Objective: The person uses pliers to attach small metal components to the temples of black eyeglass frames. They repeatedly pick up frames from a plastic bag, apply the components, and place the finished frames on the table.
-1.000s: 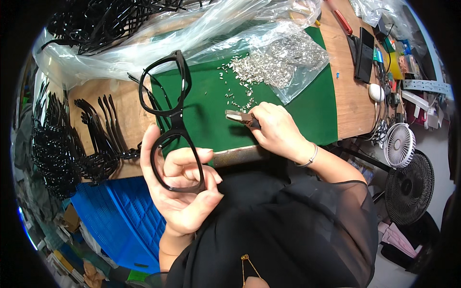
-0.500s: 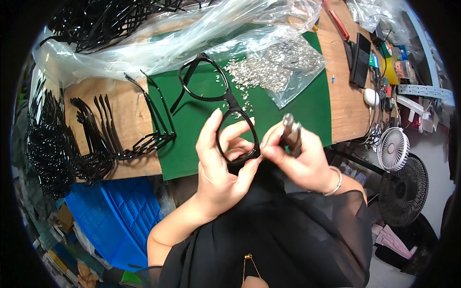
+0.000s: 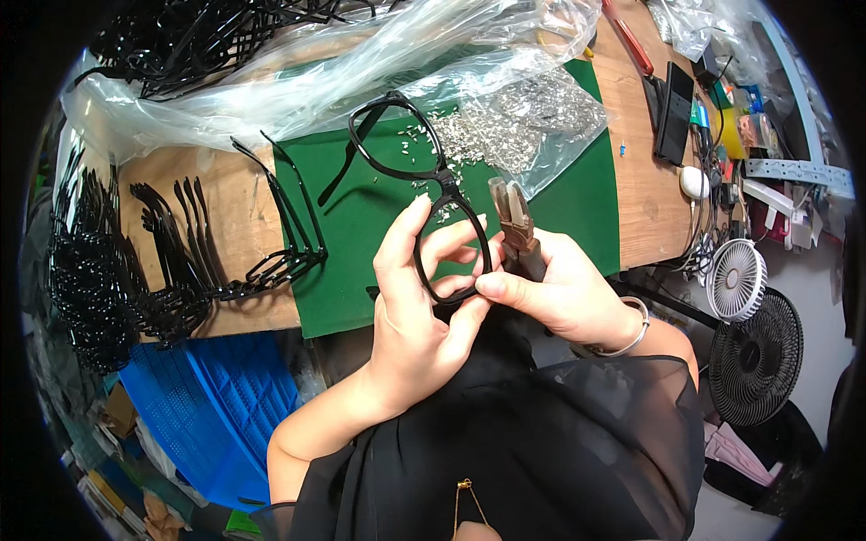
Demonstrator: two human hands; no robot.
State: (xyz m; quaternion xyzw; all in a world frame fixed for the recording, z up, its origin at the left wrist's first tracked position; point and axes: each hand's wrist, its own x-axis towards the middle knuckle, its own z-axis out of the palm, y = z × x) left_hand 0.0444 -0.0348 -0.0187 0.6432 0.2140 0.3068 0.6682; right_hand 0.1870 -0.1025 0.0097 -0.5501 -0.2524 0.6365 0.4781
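A black eyeglasses frame (image 3: pixel 446 182) is tilted up over the green mat (image 3: pixel 573 221), its far lens ring pointing away from me. My left hand (image 3: pixel 410 316) grips the near lens ring between thumb and fingers. Pliers (image 3: pixel 518 233) with worn metal jaws pointing away sit in my right hand (image 3: pixel 573 293). My right thumb presses against the frame's near outer corner; what lies under it is hidden. Small silvery pieces (image 3: pixel 505 140) lie heaped beyond the frame, some loose on the mat, others inside or under a clear plastic bag (image 3: pixel 541 176).
Several black eyeglasses frames (image 3: pixel 90 261) are stacked at the left, with one pair (image 3: pixel 284 257) overlapping the mat. Clear plastic sheeting (image 3: pixel 298 99) covers the back. A phone (image 3: pixel 675 113), cables and a white fan (image 3: pixel 735 279) are at the right; a blue crate (image 3: pixel 212 397) stands lower left.
The pliers have swung so their jaws point away over the mat, and my right thumb has settled on the frame's corner. The frame has shifted slightly right and turned a little.
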